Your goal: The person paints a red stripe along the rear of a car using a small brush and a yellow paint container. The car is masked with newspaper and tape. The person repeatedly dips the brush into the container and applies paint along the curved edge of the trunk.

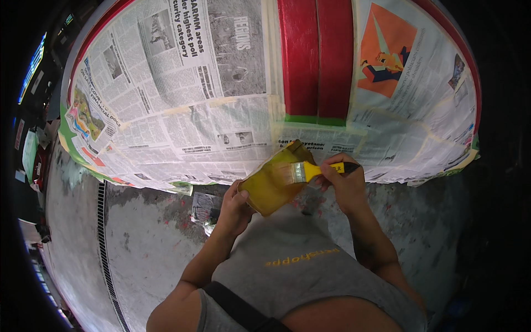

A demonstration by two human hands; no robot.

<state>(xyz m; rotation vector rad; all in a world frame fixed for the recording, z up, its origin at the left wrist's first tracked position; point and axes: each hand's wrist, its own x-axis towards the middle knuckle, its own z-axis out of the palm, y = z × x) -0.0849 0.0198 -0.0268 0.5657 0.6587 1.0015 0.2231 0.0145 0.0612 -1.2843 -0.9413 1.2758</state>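
Observation:
My left hand [234,210] grips the near left edge of a yellow, roughly rectangular open container [266,195], which is tilted in front of my chest. My right hand [347,181] is closed around the handle of a flat paintbrush [313,171] with a yellow handle and a silvery ferrule. Its bristles lie over the container's inside; whether they touch its bottom I cannot tell. Just beyond stands a large curved body covered with taped newspaper [182,122]. Down its middle runs a bare glossy red band [301,61] with a dark lengthwise seam and a green lower end.
Below the papered body lies a grey concrete floor [149,243] with dark stains and red specks. A slotted drain [104,249] crosses it at the left. Crumpled newspaper [206,209] rests on the floor near my left arm. Assorted items [34,160] stand along the far left.

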